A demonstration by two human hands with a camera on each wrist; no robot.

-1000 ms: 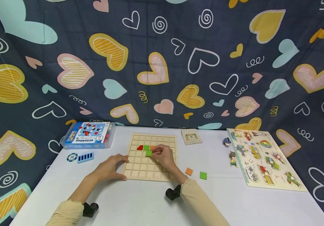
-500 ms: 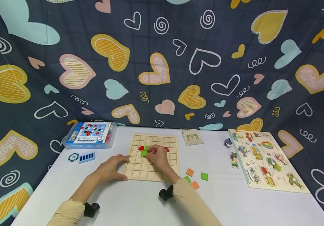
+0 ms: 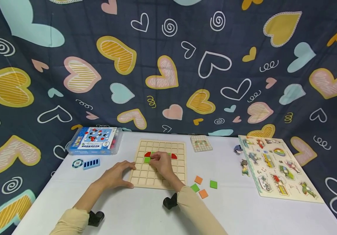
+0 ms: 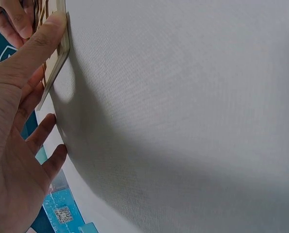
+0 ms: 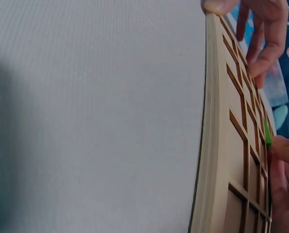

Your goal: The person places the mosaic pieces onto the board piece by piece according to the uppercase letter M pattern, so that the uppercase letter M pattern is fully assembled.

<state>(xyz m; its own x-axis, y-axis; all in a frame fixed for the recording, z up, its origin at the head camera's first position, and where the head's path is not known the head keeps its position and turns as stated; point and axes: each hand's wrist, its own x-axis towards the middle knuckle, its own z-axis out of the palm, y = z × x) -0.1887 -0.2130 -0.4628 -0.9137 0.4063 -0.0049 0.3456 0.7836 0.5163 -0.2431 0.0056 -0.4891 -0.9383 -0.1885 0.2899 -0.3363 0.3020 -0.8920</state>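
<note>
A pale wooden grid board [image 3: 162,146] lies on the white table. My left hand [image 3: 116,175] holds its left near corner, thumb on the near edge and fingers at the left side. My right hand [image 3: 163,164] is over the board and pinches a green square tile [image 3: 147,160] between thumb and fingertips, at a cell in the row below the laid pieces. That row has a red quarter-round piece [image 3: 147,154] at its left end and another red quarter-round piece [image 3: 174,156] at its right. The right hand hides most pieces between them.
Several loose orange and green tiles [image 3: 198,180] lie right of the board. A pattern card [image 3: 201,144] is behind it. At left are a plastic box [image 3: 94,141], a poker chip [image 3: 77,163] and a blue block [image 3: 91,164]. Two figurines [image 3: 244,167] and a picture puzzle [image 3: 277,166] stand at right.
My right hand has moved left along the board with the green tile, one cell or so, uncovering the right red piece. The left hand stays at the board's corner.
</note>
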